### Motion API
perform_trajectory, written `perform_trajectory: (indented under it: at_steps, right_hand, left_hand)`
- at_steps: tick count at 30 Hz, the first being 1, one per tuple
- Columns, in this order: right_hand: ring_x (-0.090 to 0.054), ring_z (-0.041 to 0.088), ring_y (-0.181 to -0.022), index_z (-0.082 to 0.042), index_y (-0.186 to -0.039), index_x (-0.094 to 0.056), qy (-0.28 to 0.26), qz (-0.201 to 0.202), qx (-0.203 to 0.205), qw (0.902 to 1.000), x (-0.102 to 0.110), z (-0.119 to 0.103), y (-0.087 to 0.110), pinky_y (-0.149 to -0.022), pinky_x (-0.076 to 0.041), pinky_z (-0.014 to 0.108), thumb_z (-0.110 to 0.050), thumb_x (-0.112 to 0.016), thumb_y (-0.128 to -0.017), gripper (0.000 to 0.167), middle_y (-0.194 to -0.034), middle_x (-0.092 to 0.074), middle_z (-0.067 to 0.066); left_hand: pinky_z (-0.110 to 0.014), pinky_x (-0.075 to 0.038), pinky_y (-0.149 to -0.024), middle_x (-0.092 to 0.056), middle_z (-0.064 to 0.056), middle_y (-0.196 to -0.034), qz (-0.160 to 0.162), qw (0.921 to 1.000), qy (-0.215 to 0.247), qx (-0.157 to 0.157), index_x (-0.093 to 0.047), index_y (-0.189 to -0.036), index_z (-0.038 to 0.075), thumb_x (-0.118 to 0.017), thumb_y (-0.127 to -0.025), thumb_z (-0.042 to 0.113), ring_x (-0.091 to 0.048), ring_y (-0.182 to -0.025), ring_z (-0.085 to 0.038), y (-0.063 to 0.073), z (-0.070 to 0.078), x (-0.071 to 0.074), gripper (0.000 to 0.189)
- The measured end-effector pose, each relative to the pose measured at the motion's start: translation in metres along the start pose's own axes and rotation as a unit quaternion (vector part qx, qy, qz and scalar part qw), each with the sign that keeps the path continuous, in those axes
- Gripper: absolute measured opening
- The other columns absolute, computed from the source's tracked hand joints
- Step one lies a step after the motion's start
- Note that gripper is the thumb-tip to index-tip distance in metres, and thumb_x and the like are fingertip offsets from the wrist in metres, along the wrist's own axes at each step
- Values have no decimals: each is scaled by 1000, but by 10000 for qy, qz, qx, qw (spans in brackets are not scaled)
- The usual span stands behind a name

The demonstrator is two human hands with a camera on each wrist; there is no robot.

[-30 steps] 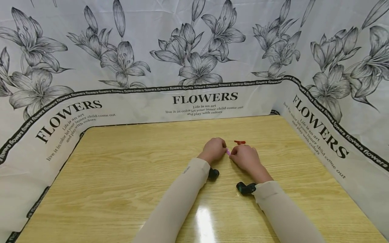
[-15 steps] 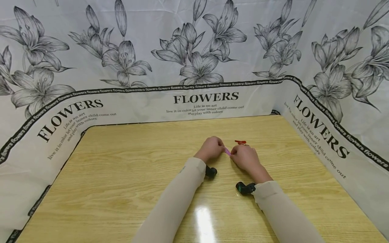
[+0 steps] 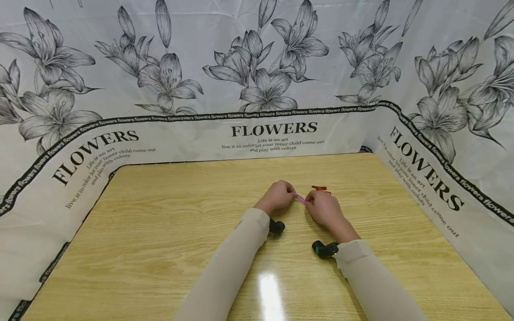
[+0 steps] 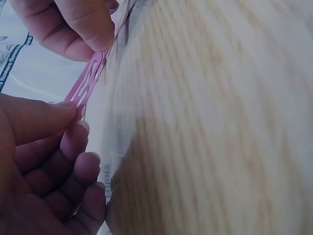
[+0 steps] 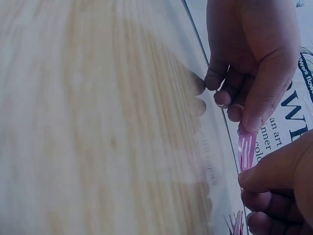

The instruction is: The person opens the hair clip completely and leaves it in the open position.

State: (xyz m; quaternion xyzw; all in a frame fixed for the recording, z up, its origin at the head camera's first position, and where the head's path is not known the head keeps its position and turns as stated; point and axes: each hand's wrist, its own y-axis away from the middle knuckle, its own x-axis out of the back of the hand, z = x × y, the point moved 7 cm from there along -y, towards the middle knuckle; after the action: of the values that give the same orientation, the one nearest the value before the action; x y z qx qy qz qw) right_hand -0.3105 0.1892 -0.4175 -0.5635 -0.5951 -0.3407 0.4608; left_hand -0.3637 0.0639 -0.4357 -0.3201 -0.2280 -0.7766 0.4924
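Note:
A pink snap hair clip is stretched between both hands, just above the table. My left hand pinches one end between thumb and forefinger, its other fingers curled beneath, as the left wrist view shows. The opposite end is pinched by my right hand. In the right wrist view the flat face of the hair clip, with its slots, shows between the two thumbs. Red clip-like pieces lie on the table just beyond the right hand, partly hidden by it.
The wooden table has a glossy top that reflects light near the front. A white floral cloth hangs along the back and sides. Black wrist cameras sit at both wrists.
My left hand has shifted slightly left, showing more of the pink hair clip between the hands. The right hand stays nearly still, and both keep their pinch.

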Motion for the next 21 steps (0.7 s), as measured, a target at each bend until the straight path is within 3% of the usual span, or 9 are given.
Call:
perform_trajectory:
  at_steps: [12, 21]
  right_hand:
    - [-61, 29, -88, -2, -102, -67, -779, 9, -42, 9970, 0, 4, -2, -80, -49, 45, -10, -55, -95, 15, -98, -68, 16]
    - [-62, 31, -100, -7, -106, -68, -1477, -33, -189, 9888, -3, 11, -2, -86, -48, 47, -16, -56, -98, 17, -107, -68, 15]
  left_hand:
    - [-23, -42, -62, -68, 0, -90, 0, 9989, 450, -155, -74, -94, 11, -60, -96, 23, -52, -70, -13, 6, -4, 5, 19]
    - [-23, -42, -55, -68, -5, -82, -33, 9965, 837, -8, -74, -97, 10, -60, -96, 23, -50, -60, -11, 9, -13, 7, 18]
